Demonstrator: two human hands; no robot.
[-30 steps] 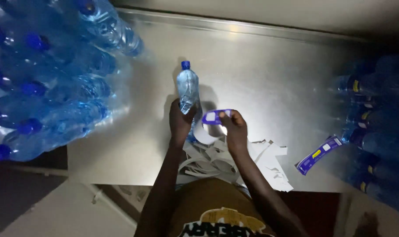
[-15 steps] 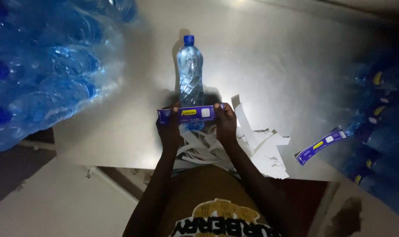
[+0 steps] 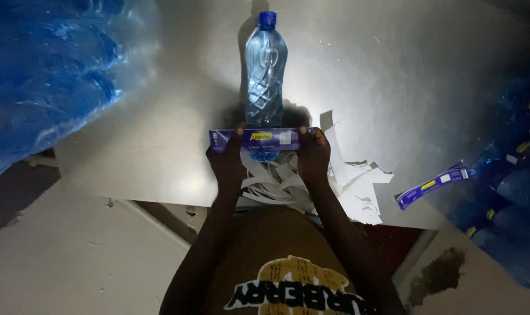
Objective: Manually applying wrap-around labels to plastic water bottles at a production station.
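Hands [image 3: 271, 160] stretching dim, seemingly blue label [image 3: 259, 140]

head camera looks steeply down, close over table [image 3: 160, 146].

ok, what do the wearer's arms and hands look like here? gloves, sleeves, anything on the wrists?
Both are bare: no gloves on the left hand or right hand, no sleeves reaching the forearms, and no watch or band visible, though the light is dim. The only clothing in view is a brown shirt with a yellow and white print.
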